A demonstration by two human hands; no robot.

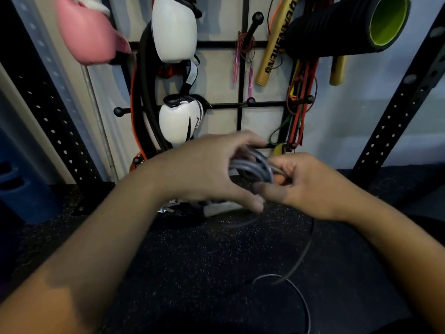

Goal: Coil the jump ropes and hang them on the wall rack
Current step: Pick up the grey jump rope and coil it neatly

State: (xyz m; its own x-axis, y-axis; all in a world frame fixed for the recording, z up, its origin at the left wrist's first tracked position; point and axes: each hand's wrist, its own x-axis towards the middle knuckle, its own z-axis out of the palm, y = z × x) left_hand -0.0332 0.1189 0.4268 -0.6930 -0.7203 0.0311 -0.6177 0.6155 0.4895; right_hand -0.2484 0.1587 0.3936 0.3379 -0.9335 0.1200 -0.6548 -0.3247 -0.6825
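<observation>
I see the grey jump rope [252,166] gathered into several loops at the centre of my view, held between both hands just in front of the wall rack [240,75]. My left hand [207,169] curls around the coil from 9 o'clock, fingers bent over the top of the loops and thumb below; my right hand [305,184] pinches the loops from 3 o'clock, thumb pointing toward the left one. A loose tail of the rope [301,259] drops from the right hand toward 6 o'clock and curves onto the speckled black floor [192,249]. On the rack at 12 o'clock hangs a coiled rope with pink handles [243,59] (already on a peg). White boxing gloves [178,116] hang at 11 o'clock, a pink glove [89,32] further toward 10, and at 1 o'clock a black foam roller [346,25] with a green core sits above coloured resistance bands [301,100].
</observation>
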